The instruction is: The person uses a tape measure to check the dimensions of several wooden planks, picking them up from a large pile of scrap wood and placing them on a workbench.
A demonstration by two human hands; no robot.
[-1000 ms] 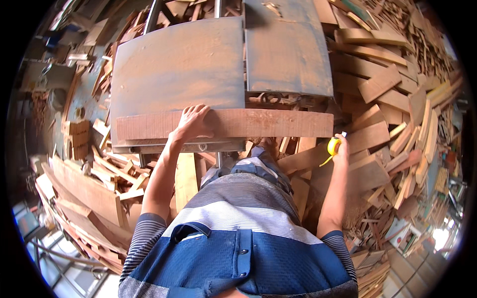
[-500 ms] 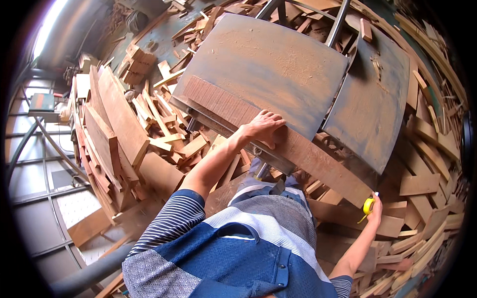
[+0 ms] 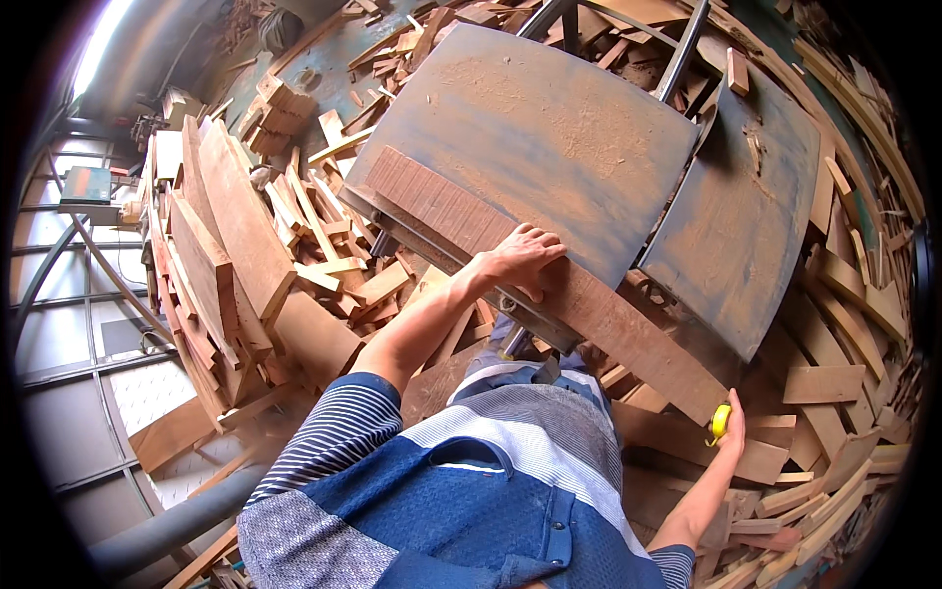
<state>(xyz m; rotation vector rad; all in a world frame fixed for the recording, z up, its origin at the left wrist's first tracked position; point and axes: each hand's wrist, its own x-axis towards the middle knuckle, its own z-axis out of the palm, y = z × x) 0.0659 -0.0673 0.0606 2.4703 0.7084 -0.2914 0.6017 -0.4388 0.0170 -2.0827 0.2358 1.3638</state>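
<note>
A long reddish-brown wooden board [image 3: 638,334] lies slantwise along the near edge of a dusty metal machine table [image 3: 530,128]. My left hand [image 3: 522,259] is closed over the middle of the board, its fingers on top and the thumb at the near side. Past the table, the board's right end sticks out over the gap below. Beside that end, my right hand [image 3: 733,428] grips a small yellow tape measure [image 3: 721,421]. Whether any tape is drawn out along the board I cannot make out.
A second metal table section [image 3: 731,216] adjoins on the right, with a small wood block [image 3: 738,72] at its far edge. Tall planks [image 3: 240,216] lean at the left. Offcuts [image 3: 824,384] lie heaped on the right, and a grey pipe [image 3: 177,530] crosses the lower left.
My right hand has moved slightly left and down with the tape measure, closer against the board's end. My left hand keeps its hold on the board. The whole view has shifted a little.
</note>
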